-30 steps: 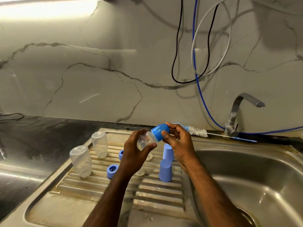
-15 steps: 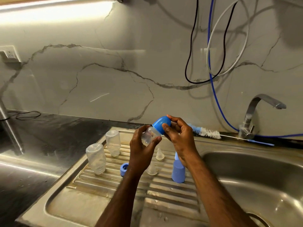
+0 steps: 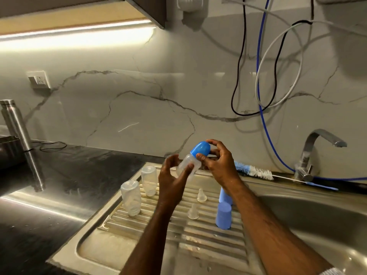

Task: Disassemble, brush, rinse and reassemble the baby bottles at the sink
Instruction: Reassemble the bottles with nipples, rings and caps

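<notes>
1. The left hand (image 3: 172, 180) holds the clear body of a baby bottle (image 3: 187, 165), fingers and thumb curled round its lower part, above the ribbed draining board (image 3: 139, 231) of the steel sink.
2. The right hand (image 3: 219, 164) grips the blue cap (image 3: 200, 148) on the top of that bottle, thumb on the near edge and fingers arched over the far side. The bottle tilts, with the cap end up and to the right.
3. Below the hands, two clear teats (image 3: 202, 195) stand on the draining board, one nearer the wall and one nearer the camera, slightly apart.
4. Just right of the teats stand two blue caps (image 3: 224, 214), mouths down, one behind the other; the rear one is partly hidden by the right forearm.
5. To the left of the hands, two clear bottle bodies (image 3: 131, 197) stand upside down on the draining board, near each other but not touching.
6. A bottle brush (image 3: 256, 172) with white and blue bristles lies along the back ledge of the sink, its thin handle pointing toward the tap (image 3: 315, 153).
7. The sink basin (image 3: 317, 219) lies at the right, under the tap.
8. Black, blue and grey cables (image 3: 258, 76) hang in loops on the marble wall above the tap.
9. At the far left, a steel flask (image 3: 14, 122) stands on the dark worktop (image 3: 65, 175), and a socket (image 3: 38, 80) is set in the wall above it.
</notes>
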The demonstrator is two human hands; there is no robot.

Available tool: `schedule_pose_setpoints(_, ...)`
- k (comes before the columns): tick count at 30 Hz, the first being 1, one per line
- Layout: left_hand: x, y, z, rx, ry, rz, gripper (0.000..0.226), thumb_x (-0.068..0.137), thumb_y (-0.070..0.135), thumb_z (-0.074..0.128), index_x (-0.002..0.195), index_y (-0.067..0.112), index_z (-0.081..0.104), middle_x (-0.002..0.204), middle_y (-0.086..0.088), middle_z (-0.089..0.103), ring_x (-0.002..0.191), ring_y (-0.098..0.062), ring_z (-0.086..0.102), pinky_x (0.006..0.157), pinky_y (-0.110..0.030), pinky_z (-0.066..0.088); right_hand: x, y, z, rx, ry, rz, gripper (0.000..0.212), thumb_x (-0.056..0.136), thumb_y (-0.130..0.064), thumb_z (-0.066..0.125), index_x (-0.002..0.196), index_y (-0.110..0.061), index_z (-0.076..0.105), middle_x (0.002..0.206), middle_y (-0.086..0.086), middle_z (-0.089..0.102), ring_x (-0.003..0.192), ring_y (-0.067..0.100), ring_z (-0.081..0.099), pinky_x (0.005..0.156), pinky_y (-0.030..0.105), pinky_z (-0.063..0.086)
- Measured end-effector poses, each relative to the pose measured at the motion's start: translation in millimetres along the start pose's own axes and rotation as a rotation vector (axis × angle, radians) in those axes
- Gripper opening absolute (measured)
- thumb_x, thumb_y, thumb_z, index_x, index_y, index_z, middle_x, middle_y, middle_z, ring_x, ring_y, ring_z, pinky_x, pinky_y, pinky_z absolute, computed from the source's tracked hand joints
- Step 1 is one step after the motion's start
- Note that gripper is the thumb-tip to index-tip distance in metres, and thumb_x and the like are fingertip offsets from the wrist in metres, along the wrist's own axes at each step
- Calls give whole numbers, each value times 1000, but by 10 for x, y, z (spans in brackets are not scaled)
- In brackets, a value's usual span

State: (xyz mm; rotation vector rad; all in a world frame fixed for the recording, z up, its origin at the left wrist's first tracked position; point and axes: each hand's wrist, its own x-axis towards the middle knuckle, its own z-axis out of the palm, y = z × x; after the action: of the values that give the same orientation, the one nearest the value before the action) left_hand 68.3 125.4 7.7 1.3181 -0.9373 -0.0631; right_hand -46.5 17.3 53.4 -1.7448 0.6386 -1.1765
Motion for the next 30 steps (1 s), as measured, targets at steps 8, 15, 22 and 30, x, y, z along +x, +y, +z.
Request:
schedule_pose_setpoints(8, 1040, 25, -803, 629, -265, 55, 7, 92, 19, 72, 97, 14, 74, 90, -2, 74, 81, -14, 68, 80, -34, 58, 411, 173, 516, -410, -169, -1, 58, 71, -22, 89, 124, -18, 64, 119, 2, 68, 93, 17, 69, 87, 33, 58)
schedule_pose_setpoints(15, 1206, -180, -1369, 887, -433, -24, 8, 95, 15, 68, 101, 16, 73, 98, 0, 72, 87, -10, 65, 87, -29, 55, 678, 384, 1007, -523, -239, 59, 55, 76, -20, 87, 124, -18, 61, 124, 6, 63, 106, 20, 62, 88, 30, 52)
schedule_pose_setpoints(22, 1254, -260, -1292, 938, -479, 35, 17, 93, 2, 65, 103, 12, 74, 101, -2, 73, 91, -13, 67, 90, -28, 56, 895, 587, 1278, -544, -251, 138, 58, 77, -22, 85, 129, -18, 58, 130, 9, 54, 110, 22, 59, 91, 33, 51)
schedule_pose_setpoints(30, 1299, -218, -1183, 926, -507, 90, 11, 93, 11, 70, 103, 11, 72, 101, -4, 73, 91, -14, 68, 88, -28, 57, 890, 647, 1268, -513, -286, 165, 70, 69, -27, 91, 129, -23, 54, 128, 8, 56, 109, 22, 60, 89, 35, 52)
